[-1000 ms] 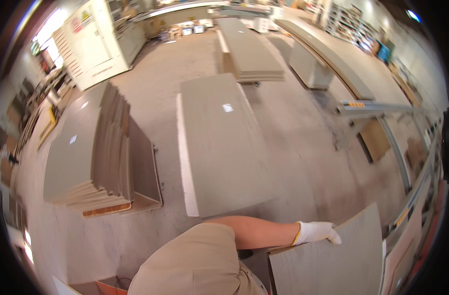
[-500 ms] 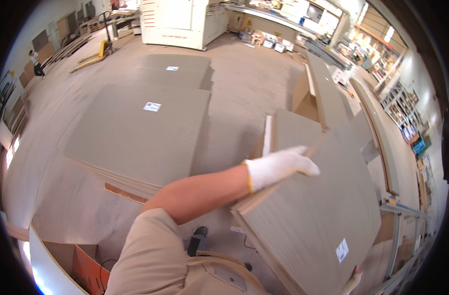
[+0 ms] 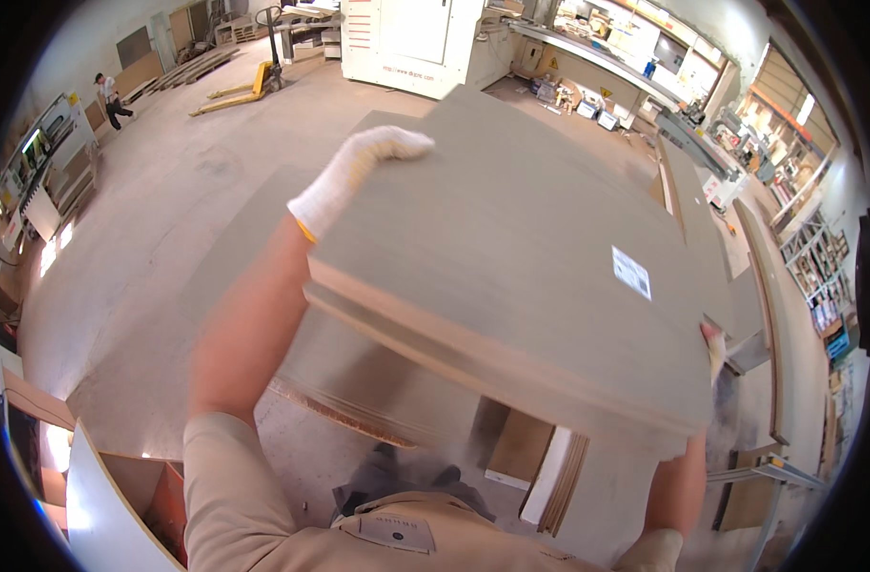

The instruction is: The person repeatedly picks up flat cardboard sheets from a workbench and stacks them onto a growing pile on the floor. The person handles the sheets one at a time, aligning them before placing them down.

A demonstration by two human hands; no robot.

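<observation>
A large grey-brown board (image 3: pixel 511 238), with a layered front edge and a white label, is held up in front of me. The layers look like more than one panel together. White-gloved, my left hand (image 3: pixel 373 157) is closed over the board's far left edge. On the opposite edge is my right hand (image 3: pixel 712 348), mostly hidden by the board; its gloved part and bare fingertips show as it grips. Below and to the left, a low stack of similar boards (image 3: pixel 254 238) is partly covered by the raised one.
More boards (image 3: pixel 559 481) stand below on the right. A metal rail (image 3: pixel 773 467) is at lower right. A yellow pallet jack (image 3: pixel 254 91), a big white machine (image 3: pixel 406 43) and a walking person (image 3: pixel 113 100) are farther back. An open-topped box (image 3: pixel 121 486) sits at lower left.
Both hands have carried the board up and to the left, from the right side over toward the left stack. It has turned from tilted to flatter, and the view has shifted.
</observation>
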